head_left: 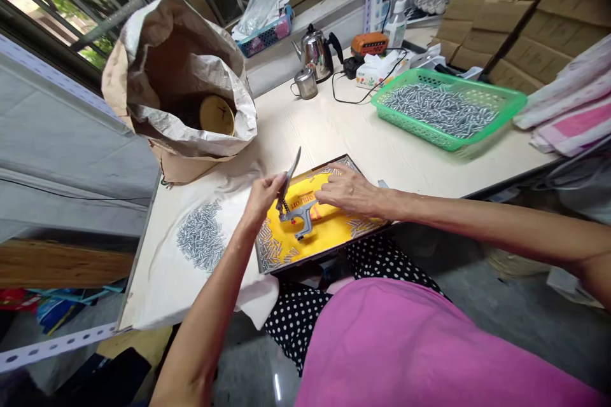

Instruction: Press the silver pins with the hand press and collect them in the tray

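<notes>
1. The tray (329, 229) sits at the near edge of the surface (286, 130), its close rim just above the person's lap.
2. A bare stretch of surface runs from the tray's far rim to the cup (308, 84) and kettle (319, 54); more separates tray and green basket (415, 130).
3. The tool (303, 215) is over the tray's yellow base, the left hand (267, 194) pinching its raised lever.
4. The right hand (351, 191) is curled over the tray's right half, near the tool's end; its fingertips are hard to make out, so I cannot tell whether it pinches anything.
5. That hand and its forearm hide part of the tray.
6. Metal pins (272, 251) lie in the tray's corners; more fill the basket.
7. The sack (184, 164) gapes, a round yellow thing (217, 116) inside, its depths dark.
8. Another pin heap (200, 236) lies on white cloth (167, 273).
</notes>
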Demonstrator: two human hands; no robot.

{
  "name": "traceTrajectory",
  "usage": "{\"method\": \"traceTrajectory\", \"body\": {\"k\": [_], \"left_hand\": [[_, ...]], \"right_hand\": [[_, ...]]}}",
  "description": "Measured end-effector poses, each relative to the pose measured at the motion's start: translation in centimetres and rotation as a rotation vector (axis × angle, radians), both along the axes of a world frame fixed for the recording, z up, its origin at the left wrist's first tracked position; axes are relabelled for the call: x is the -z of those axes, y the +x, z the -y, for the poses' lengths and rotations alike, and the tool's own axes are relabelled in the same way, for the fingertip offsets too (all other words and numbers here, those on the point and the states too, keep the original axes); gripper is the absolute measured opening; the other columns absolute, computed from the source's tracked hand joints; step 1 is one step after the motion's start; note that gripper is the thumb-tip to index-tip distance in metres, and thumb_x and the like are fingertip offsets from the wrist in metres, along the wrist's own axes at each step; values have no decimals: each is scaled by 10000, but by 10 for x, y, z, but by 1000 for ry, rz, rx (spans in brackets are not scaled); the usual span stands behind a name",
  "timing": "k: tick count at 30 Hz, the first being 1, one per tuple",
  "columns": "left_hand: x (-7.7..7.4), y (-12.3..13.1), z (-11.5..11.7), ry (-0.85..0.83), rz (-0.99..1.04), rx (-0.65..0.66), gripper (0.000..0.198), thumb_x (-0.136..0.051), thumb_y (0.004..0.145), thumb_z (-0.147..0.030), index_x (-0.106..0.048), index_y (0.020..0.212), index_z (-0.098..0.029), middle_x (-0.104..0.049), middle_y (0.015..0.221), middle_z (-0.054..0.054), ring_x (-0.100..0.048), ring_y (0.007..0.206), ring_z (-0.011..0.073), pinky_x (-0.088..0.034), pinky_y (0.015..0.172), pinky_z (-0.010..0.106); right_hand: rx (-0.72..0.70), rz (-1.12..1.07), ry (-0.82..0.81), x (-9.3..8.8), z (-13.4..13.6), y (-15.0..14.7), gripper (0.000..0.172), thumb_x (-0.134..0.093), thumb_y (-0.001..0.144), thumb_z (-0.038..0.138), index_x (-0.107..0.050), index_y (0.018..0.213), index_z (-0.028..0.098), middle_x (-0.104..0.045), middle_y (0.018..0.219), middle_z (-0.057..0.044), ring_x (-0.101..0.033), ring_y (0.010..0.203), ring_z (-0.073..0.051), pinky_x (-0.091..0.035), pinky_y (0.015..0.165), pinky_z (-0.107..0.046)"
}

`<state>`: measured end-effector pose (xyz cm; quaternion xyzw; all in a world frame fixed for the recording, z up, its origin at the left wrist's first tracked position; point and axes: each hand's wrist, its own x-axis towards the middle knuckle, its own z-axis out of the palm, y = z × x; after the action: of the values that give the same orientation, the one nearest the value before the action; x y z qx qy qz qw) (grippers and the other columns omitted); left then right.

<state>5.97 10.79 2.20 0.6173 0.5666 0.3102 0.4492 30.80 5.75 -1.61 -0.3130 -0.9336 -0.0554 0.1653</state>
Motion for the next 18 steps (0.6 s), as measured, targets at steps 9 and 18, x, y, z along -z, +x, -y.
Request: {"method": "traceTrajectory", "body": {"k": [9, 18], "left_hand": [[20, -16, 75, 285, -636, 320, 162, -700, 900, -362, -772, 903, -216, -733, 931, 82, -617, 956, 252, -495, 904, 386], [39, -41, 81, 395, -1168, 332, 241, -488, 982, -130, -724, 956, -172, -677, 1020, 137, -579, 993, 286, -518, 877, 427]], "right_hand": [[463, -318, -115, 16, 15, 56, 358, -323, 1068, 407, -611, 967, 219, -681, 851, -58, -599, 788, -211, -436, 800, -340], [521, -502, -226, 30, 49, 60, 338, -335, 1062, 466, -572, 965, 246, -663, 791, -41, -612, 719, -219, -442, 671, -331]]}}
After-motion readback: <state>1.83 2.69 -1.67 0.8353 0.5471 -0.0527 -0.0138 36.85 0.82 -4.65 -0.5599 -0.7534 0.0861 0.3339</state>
